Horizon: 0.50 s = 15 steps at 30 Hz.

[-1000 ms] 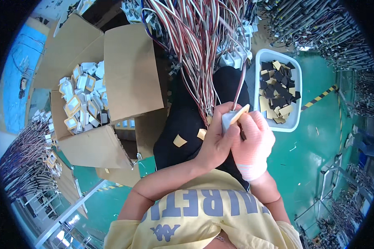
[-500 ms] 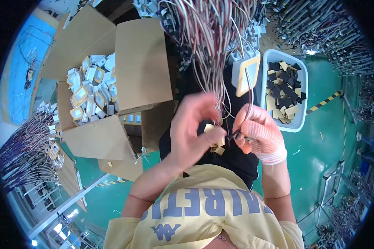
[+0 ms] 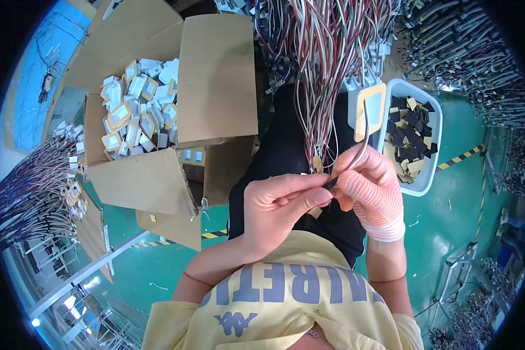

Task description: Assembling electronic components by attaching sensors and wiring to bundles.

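My two hands meet in front of my lap. My left hand (image 3: pixel 274 213) is bare and pinches a small black piece (image 3: pixel 331 184) between thumb and fingers. My right hand (image 3: pixel 374 201), in an orange-and-white striped glove, closes round a thin cable (image 3: pixel 363 153) beside that piece. The cable runs up to a white plastic housing (image 3: pixel 371 111) with a tan frame on its face. Just beyond my fingers hangs a thick bundle of red, white and brown wires (image 3: pixel 321 76). My fingers partly hide where the cable and the black piece meet.
To the left stands an open cardboard box (image 3: pixel 217 81) heaped with white housings (image 3: pixel 135 116). At the right is a white plastic bin (image 3: pixel 430 172) of black and tan pads (image 3: pixel 413 129). More cable bundles (image 3: pixel 461 46) lie far right, and others (image 3: pixel 32 181) far left.
My left hand has moved right and closed on the black piece beside my right hand. The box, bin and wire bundle appear farther right in the picture.
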{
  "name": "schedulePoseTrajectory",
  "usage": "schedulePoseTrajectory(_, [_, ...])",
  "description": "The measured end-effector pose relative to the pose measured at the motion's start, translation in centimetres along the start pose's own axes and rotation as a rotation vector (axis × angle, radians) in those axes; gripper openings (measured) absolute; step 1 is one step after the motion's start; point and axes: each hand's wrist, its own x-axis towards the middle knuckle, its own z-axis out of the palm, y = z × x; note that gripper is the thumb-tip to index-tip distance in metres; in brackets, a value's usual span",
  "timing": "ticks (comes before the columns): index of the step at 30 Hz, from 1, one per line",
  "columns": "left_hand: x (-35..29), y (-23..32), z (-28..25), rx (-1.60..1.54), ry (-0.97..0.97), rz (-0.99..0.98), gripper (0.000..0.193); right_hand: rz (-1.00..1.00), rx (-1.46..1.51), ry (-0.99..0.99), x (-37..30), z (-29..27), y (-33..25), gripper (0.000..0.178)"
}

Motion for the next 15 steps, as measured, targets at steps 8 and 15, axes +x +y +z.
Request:
schedulePoseTrajectory(8, [0.1,0.3,0.6,0.207,0.068,0.106,0.025,-0.091,-0.112,0.060,0.3,0.7,0.4,0.012])
schedulePoseTrajectory(15, [0.8,0.2,0.5,0.622,0.106,0.393,0.022,-0.054,-0.048,0.080,0.5,0.5,0.6,0.014])
